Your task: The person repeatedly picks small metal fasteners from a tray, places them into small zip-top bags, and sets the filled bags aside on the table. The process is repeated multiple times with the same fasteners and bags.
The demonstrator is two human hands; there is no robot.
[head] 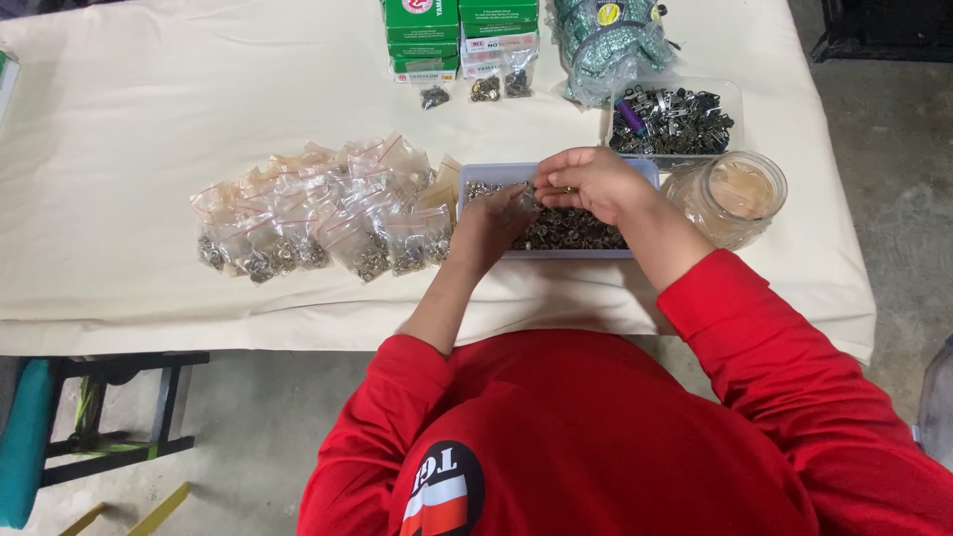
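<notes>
Head view: hands (556, 199) over tray (486, 171) (bags (318, 223) beside).

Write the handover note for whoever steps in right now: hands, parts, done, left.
Left hand: over the tray, seems to hold a small clear bag.
Right hand: above the tray, fingertips pinching something small at the bag's mouth.
Tray: small metal parts lie loose in it.
Done: a pile of filled, sealed bags lies left of the tray.
Left: many loose parts are in the tray yet.
Nearby: jar to the right, clear box of metal pieces behind, green boxes at the far edge.
</notes>
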